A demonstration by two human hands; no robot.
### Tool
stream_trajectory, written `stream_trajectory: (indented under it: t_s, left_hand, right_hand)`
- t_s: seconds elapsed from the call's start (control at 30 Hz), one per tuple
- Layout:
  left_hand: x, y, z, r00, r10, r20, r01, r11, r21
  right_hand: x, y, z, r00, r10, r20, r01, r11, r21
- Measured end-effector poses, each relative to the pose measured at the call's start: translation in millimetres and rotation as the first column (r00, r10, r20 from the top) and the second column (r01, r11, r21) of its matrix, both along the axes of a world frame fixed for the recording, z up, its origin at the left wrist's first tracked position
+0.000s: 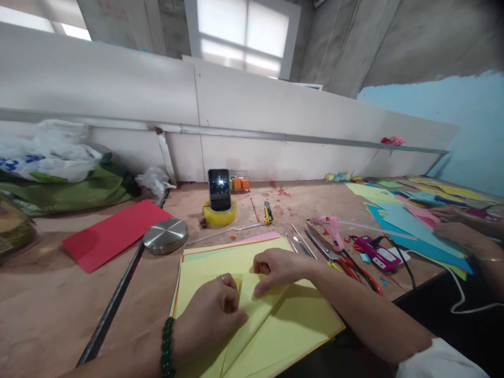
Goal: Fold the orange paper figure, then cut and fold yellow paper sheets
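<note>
A yellow sheet of paper (252, 310), partly folded over, lies on a stack of coloured paper (311, 320) in front of me. My left hand (210, 315), with a ring and a green bead bracelet (167, 346), has its fingers curled and thumb pressed at the left edge of the fold. From the right, my right hand (281, 268) pinches the upper part of the same sheet between thumb and fingers. Red, orange and green sheet edges show under the stack's top. Part of the sheet is hidden beneath my hands.
Right of the stack lie scissors (328, 251), a pink glue gun (331, 228) and a purple power strip (378, 254). Behind stand a phone (219, 189) on yellow tape (226, 214) and a cutter (268, 211). Left are a metal disc (166, 235) and red paper (114, 233). Another person's hands (464, 236) work far right.
</note>
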State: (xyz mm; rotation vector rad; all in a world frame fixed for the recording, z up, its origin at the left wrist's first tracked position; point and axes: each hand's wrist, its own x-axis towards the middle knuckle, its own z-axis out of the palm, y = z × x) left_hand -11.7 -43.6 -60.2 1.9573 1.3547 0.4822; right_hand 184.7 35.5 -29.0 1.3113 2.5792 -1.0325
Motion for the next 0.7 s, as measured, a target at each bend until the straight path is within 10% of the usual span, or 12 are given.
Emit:
stream_trajectory:
  t_s: [0.17,0.33,0.5,0.7]
  left_hand:
    - [-4,-5,7.4,0.995,0.050,0.084,-0.065,0.980,0.188]
    - [-27,9,27.5,0.899,0.265,0.348,-0.409,0.792,0.453]
    - [-48,35,40.2,0.720,0.363,0.592,-0.365,0.923,-0.121]
    - [-51,42,34.1,0.794,0.271,0.544,0.005,0.892,-0.452]
  right_hand:
    - [4,3,-10.0,0.965,0.024,-0.261,-0.055,0.992,-0.112]
    - [9,7,-0.1,0.844,-0.156,-0.514,0.041,0.973,-0.228]
    - [3,2,-2.3,0.740,-0.235,-0.630,-0.019,0.929,-0.370]
    - [0,8,-17.8,0.745,-0.266,-0.612,0.101,0.951,-0.291]
